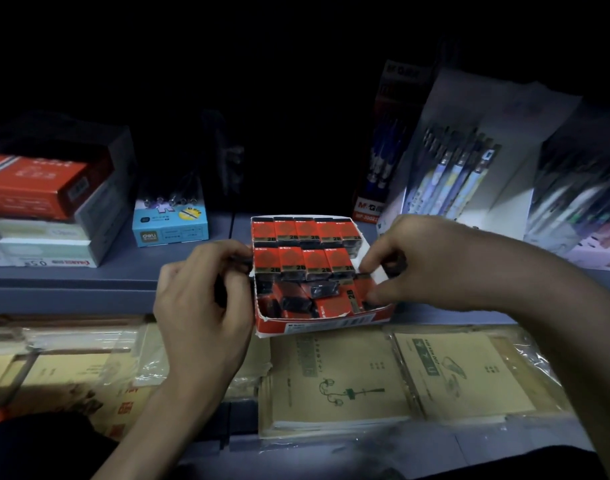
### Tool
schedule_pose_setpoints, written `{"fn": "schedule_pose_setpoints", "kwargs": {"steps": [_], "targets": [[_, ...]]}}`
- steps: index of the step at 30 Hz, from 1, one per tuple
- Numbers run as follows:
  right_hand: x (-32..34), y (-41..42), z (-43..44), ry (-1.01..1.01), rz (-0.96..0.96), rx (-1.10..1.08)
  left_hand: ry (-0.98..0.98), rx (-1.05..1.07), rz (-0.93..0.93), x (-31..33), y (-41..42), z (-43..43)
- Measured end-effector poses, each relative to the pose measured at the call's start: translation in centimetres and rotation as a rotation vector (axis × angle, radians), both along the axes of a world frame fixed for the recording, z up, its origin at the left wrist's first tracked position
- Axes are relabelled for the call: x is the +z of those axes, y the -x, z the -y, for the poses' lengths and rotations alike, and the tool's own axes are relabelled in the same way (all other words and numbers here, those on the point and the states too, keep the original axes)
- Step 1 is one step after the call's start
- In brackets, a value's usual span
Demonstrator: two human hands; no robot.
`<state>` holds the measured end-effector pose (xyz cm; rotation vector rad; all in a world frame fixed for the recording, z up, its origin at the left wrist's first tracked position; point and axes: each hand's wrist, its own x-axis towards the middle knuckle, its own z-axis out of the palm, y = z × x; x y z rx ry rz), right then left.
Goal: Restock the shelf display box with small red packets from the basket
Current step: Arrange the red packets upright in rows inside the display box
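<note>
The left hand (201,299) curls round the left wall of the red cardboard display box (317,322) between the hands. The right hand (424,261) pinches a small red packet (365,274) at the second row's right end. Filling seems underway. Next, seat it upright without toppling neighbours.

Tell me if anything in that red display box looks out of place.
Yes. The back two rows of red packets stand neatly, but the front packets in the display box lie tilted and jumbled.

Dim scene, lit only at centre; blackness from ten to two o'clock, edges blurred and bowed.
</note>
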<state>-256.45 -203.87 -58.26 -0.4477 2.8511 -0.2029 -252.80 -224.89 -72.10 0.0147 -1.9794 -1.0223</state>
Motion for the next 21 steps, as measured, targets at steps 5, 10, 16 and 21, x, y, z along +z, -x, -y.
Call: {"fn": "schedule_pose_setpoints", "kwargs": {"steps": [5,10,16,21], "targets": [[0.4,0.5,1.4,-0.071,0.068,-0.023,0.004,0.002,0.006,0.1,0.0,0.0],[1.0,0.2,1.1,0.002,-0.002,-0.095,0.017,0.001,0.006,0.0,-0.1,0.1],[1.8,-0.7,0.3,0.088,-0.047,-0.111,0.010,0.007,0.005,0.0,0.0,0.0],[2.9,-1.4,-1.0,0.347,-0.094,-0.066,0.020,0.013,0.011,-0.1,0.1,0.0]]}}
